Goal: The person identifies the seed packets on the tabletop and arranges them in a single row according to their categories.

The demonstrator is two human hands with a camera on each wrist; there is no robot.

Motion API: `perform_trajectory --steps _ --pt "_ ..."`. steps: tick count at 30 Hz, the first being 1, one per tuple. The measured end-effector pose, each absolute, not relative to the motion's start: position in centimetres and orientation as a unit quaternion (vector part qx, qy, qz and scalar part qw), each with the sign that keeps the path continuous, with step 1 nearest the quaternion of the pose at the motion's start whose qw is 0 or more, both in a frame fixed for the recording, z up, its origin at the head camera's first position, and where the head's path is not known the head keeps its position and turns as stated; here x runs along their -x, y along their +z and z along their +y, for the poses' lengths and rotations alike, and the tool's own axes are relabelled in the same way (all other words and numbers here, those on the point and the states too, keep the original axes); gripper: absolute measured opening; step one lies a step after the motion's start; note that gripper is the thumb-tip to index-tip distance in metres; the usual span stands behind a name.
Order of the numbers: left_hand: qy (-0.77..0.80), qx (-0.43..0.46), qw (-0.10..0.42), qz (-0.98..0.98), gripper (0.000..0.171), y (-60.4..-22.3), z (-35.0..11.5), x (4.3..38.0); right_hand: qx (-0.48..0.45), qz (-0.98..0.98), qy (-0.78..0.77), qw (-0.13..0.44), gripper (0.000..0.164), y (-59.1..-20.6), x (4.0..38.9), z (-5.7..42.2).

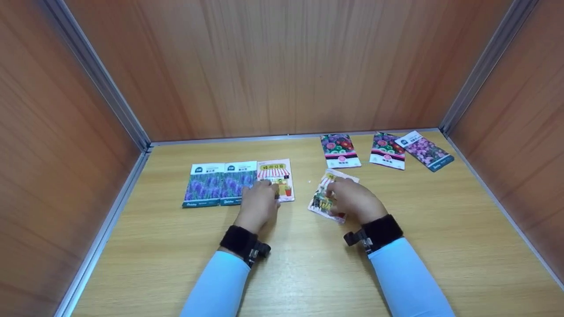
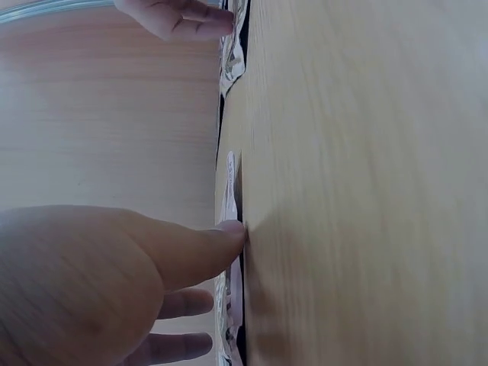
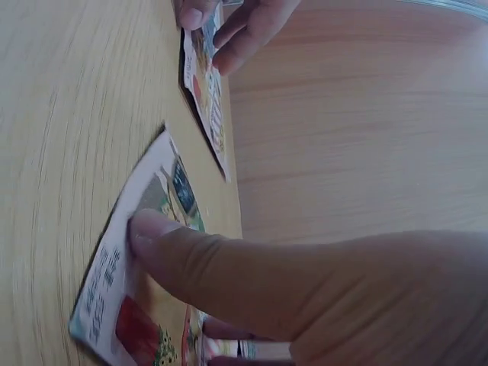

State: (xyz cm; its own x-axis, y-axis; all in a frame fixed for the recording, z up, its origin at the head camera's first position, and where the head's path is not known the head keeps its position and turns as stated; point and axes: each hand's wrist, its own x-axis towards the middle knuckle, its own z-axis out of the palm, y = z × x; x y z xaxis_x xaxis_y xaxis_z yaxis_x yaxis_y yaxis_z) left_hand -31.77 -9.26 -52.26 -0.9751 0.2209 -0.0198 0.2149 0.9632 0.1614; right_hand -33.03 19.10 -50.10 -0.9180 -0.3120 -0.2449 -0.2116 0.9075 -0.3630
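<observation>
In the head view, my left hand [image 1: 259,203] rests on a pink-edged seed packet [image 1: 274,167] with a striped awning picture. Its thumb touches the packet's near edge in the left wrist view. Two purple-flower seed packets [image 1: 202,185] lie flush to its left, making a row. My right hand [image 1: 356,200] rests on a similar pink-edged packet [image 1: 320,200], which lies slanted on the table. The right thumb [image 3: 152,232] presses on the printed face near one edge, fingers extended toward the far side. The hands cover part of both packets.
Toward the back right lie two packets with red and pink flowers [image 1: 340,149] [image 1: 387,150]. A packet with pink-purple flowers [image 1: 425,151] slants across the edge of one. Wooden panels [image 1: 286,66] with metal edging enclose the tabletop [image 1: 304,273] at the back and sides.
</observation>
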Motion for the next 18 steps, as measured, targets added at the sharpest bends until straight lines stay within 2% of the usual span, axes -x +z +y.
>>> perform_trajectory --steps 11,14,18 --pt "0.081 -0.115 0.010 0.990 0.035 -52.37 -9.30 31.61 0.186 0.965 -0.160 0.092 0.024 -50.42 32.79 18.36" --pt "0.081 -0.116 0.004 0.990 0.032 -52.44 -9.29 31.59 0.170 0.970 -0.149 0.086 0.027 -50.37 32.85 18.60" --pt "0.080 -0.113 0.005 0.990 0.029 -52.48 -9.30 31.61 0.162 0.972 -0.139 0.100 0.039 -50.57 32.94 18.67"
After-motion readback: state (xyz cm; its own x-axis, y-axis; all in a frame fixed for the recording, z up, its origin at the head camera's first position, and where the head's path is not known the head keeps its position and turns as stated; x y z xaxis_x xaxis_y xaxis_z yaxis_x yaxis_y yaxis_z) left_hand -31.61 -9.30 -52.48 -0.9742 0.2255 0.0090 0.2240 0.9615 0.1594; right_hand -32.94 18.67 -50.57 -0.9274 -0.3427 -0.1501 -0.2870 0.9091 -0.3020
